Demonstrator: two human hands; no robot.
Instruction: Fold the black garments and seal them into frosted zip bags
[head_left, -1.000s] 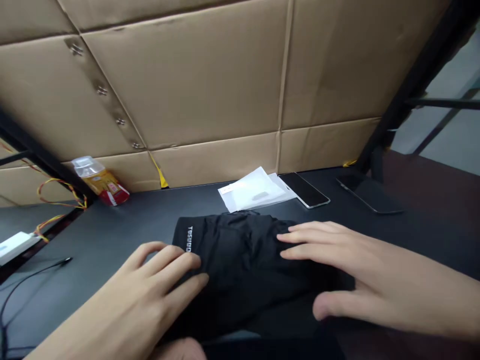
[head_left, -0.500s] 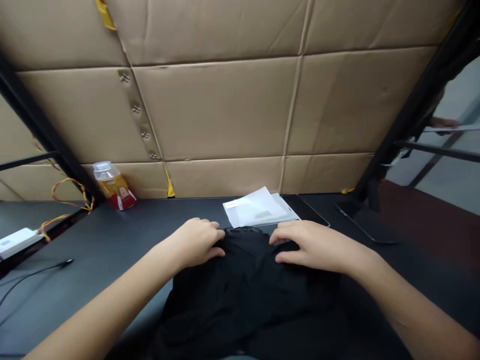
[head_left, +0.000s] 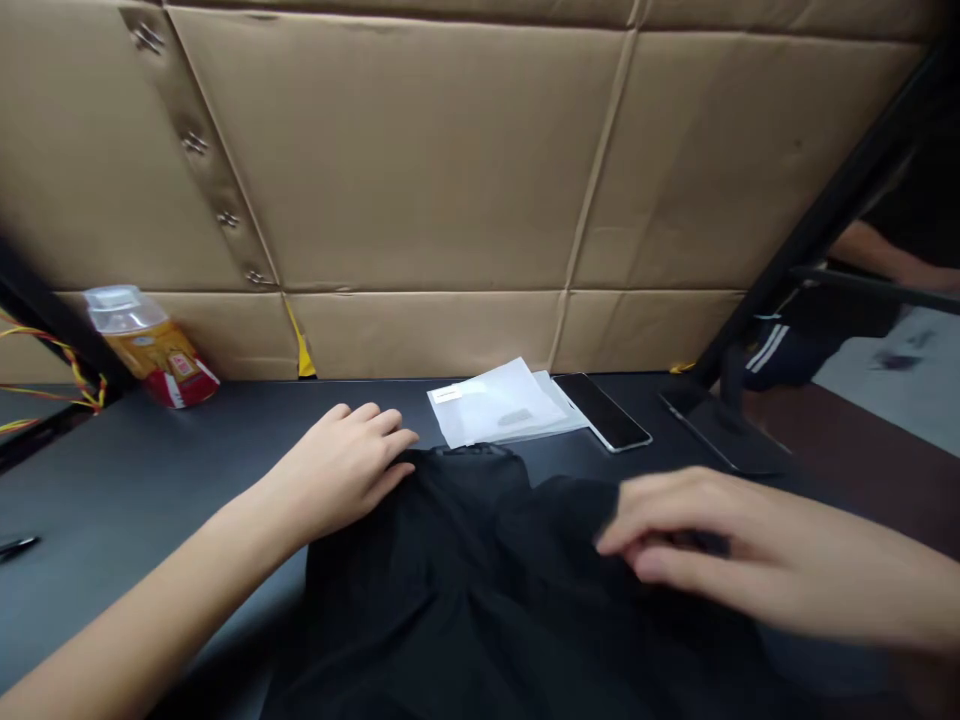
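Note:
Black cloth (head_left: 465, 600) lies spread over the near middle of the dark table, its top edge close to some white plastic sleeves. At its upper left corner, my left hand (head_left: 349, 465) has its thumb and fingers closed on the edge of the fabric. My right hand (head_left: 682, 535), slightly blurred, pinches the right part of the same cloth, with the thumb below the bent fingers. A fold of fabric rises beside those fingertips.
Behind the cloth are white sleeves (head_left: 499, 405) and a phone (head_left: 604, 412). A dark tablet-like device (head_left: 720, 430) lies farther right. A red and yellow bottle (head_left: 157, 350) stands left by the cardboard wall (head_left: 420, 160). Another person's arm (head_left: 885, 255) shows beyond the frame.
My right hand has moved right and nearer, pulling the cloth wider. My left hand has shifted slightly left. The view has shifted, and more of the other person shows at the right.

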